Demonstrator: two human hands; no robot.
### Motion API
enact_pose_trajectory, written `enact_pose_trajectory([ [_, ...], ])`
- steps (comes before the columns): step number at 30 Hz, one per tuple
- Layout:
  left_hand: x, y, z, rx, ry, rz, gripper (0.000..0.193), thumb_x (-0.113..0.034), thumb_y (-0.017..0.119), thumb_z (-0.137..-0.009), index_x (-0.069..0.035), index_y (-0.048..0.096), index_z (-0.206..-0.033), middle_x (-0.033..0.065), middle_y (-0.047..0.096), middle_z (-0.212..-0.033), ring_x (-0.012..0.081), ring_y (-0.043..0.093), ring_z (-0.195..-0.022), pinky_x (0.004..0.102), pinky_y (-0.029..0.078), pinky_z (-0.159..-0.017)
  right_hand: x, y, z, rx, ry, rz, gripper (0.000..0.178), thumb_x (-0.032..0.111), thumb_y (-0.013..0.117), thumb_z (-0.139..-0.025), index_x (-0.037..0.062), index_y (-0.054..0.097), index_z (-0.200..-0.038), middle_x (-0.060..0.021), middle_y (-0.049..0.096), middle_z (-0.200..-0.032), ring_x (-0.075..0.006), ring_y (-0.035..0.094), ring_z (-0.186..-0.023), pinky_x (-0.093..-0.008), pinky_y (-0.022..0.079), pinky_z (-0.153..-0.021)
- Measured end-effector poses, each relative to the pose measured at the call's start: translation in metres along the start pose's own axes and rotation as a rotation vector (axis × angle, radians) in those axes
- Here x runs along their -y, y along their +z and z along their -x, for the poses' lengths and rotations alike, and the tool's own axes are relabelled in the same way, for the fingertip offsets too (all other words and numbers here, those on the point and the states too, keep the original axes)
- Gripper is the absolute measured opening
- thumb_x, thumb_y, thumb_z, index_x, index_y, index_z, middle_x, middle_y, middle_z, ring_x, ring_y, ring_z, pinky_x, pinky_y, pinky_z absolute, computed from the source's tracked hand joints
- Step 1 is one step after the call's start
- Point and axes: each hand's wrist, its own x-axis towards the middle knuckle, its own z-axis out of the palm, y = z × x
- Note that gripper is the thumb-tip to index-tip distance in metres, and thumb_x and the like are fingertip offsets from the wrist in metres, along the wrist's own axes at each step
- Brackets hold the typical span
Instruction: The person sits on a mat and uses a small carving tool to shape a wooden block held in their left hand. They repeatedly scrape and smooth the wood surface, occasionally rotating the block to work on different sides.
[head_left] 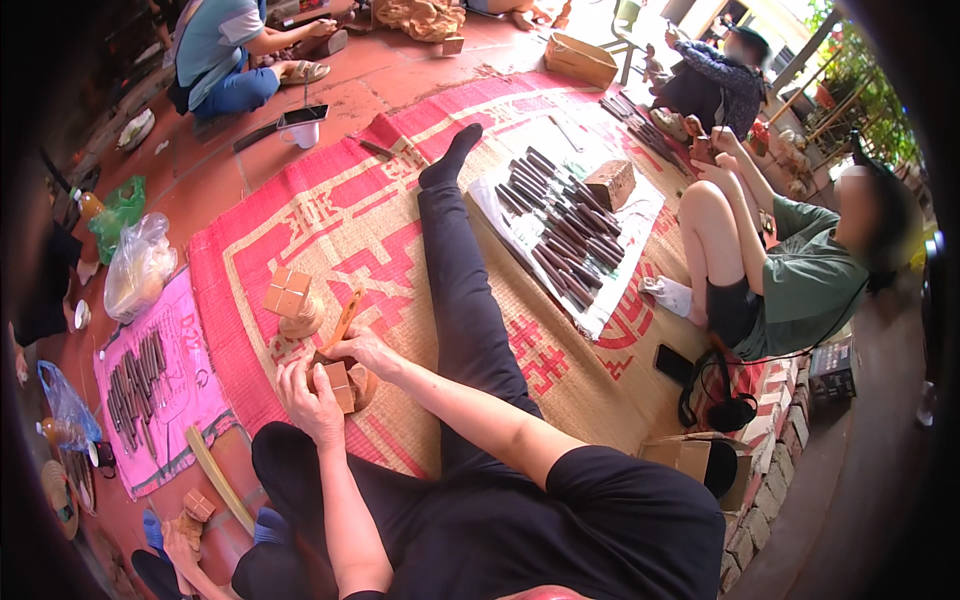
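My left hand [312, 398] is closed round a small brown block [338, 388] with pale lines across its faces, close to my bent left knee. Against it, my right hand [362, 352] grips a tool with an orange-yellow handle [348, 312]; its working end is hidden between my hands. A rounded brown piece [362, 385] shows beside the block, partly covered. Just beyond my hands, a similar brown block [287, 291] rests on a rounded tan base [303, 318] on the red and straw-coloured mat [390, 265].
Dark brown sticks lie in rows on a white sheet [600, 318] beyond my outstretched leg, with a rough brick [610, 184]. More sticks lie on a pink sheet [185, 400] at left. People sit at right, back and lower left. A phone [674, 365] and headphones [735, 410] lie at right.
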Motion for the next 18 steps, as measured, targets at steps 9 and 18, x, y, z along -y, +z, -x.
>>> enact_pose_trajectory([
  [9,-0.001,0.001,0.0,-0.005,0.007,0.002,0.021,-0.017,0.061,-0.09,-0.001,0.065,-0.103,0.0145,0.061,-0.107,0.0375,0.052,-0.114,0.0498,0.038,-0.106,-0.012,-0.017,-0.013,0.037,0.006,0.139,0.022,0.012,0.069,-0.079,-0.0003,0.067,-0.098,-0.0035,0.065,-0.078,-0.0119,0.061,-0.068,-0.0271,0.05,-0.063],
  [18,-0.007,0.0,-0.003,-0.045,0.029,0.034,0.018,-0.014,0.062,-0.088,-0.002,0.066,-0.102,0.0151,0.062,-0.103,0.037,0.055,-0.109,0.0487,0.041,-0.103,-0.017,-0.008,-0.02,0.004,-0.086,0.25,0.022,0.017,0.07,-0.081,0.0036,0.07,-0.098,-0.0081,0.07,-0.084,-0.0156,0.066,-0.074,-0.0317,0.051,-0.064],
])
